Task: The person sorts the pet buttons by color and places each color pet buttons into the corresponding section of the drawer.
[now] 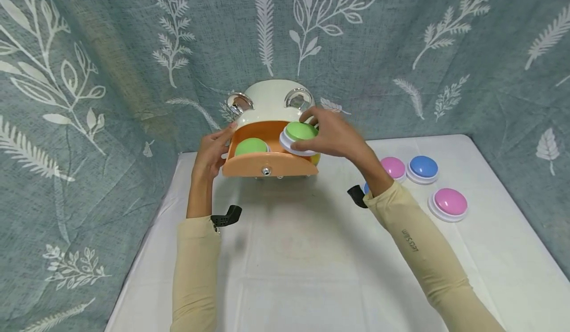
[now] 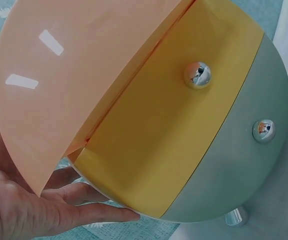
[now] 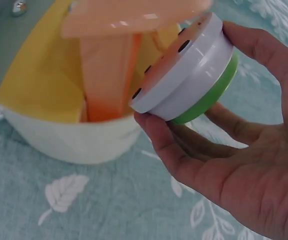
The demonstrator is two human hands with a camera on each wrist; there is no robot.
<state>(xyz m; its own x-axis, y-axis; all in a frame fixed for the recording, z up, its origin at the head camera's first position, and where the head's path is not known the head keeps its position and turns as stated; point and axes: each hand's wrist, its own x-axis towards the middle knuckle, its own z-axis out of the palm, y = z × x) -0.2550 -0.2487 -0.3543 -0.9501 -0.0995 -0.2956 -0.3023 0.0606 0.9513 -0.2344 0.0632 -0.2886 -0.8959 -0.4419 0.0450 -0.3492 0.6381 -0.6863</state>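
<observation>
Fingers [image 3: 256,44] of the right hand [image 1: 331,135] pinch a green button [image 1: 301,131], left fingers [image 2: 96,213] (partly hidden by the drawer [image 1: 287,165]) loosely spread.

Green-topped, domed round buttons with white bases [image 1: 302,131]: two. Pink-topped matching buttons [image 1: 451,201]: two. Blue-topped ones [image 1: 423,166]: two, one mostly hidden beside the right wrist. White rounded cabinet [image 1: 273,99]: one, with two silver ring-shaped ornaments [image 1: 288,97], three coloured drawer fronts [image 2: 149,130] and three silver ball knobs [image 2: 197,75]. White-covered counter [image 1: 303,277]: one.
</observation>
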